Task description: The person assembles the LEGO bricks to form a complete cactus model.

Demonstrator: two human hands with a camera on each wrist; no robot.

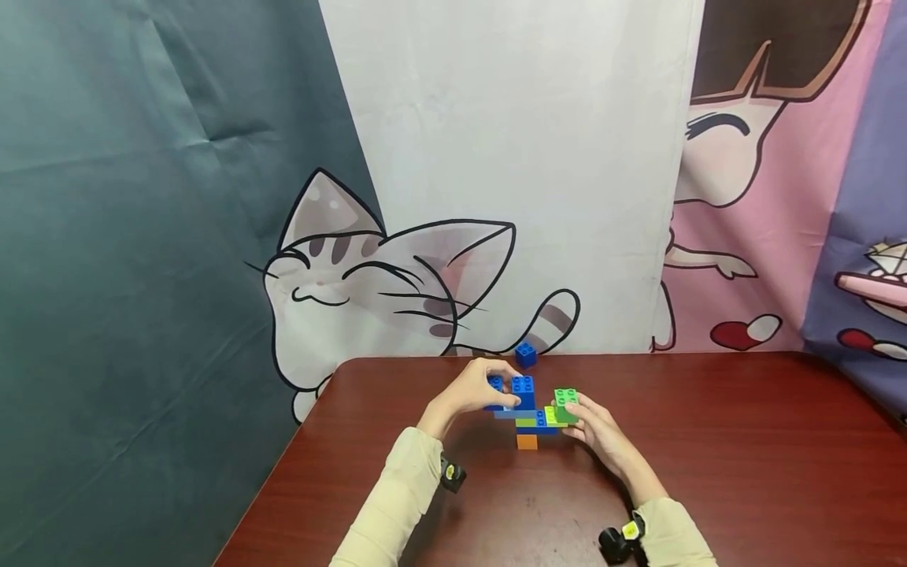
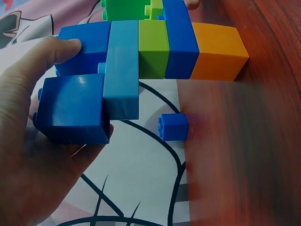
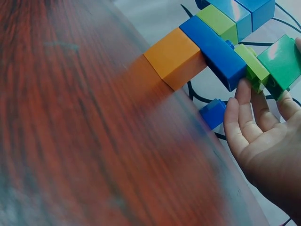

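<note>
A structure of toy building bricks stands on an orange brick on the table. Above that come a long blue brick, lime bricks and a light-blue brick. Two blue bricks sit side by side on the light-blue one. My left hand grips this blue pair, its thumb against one and other fingers behind the other. At the right side, my right hand pinches a green brick over a lime brick, fingertips under that end. Whether the green brick is fully seated I cannot tell.
One loose blue brick lies at the table's far edge, behind the structure. The brown table meets a printed cloth backdrop with a cartoon cat. Wrist cameras are strapped at both sleeves.
</note>
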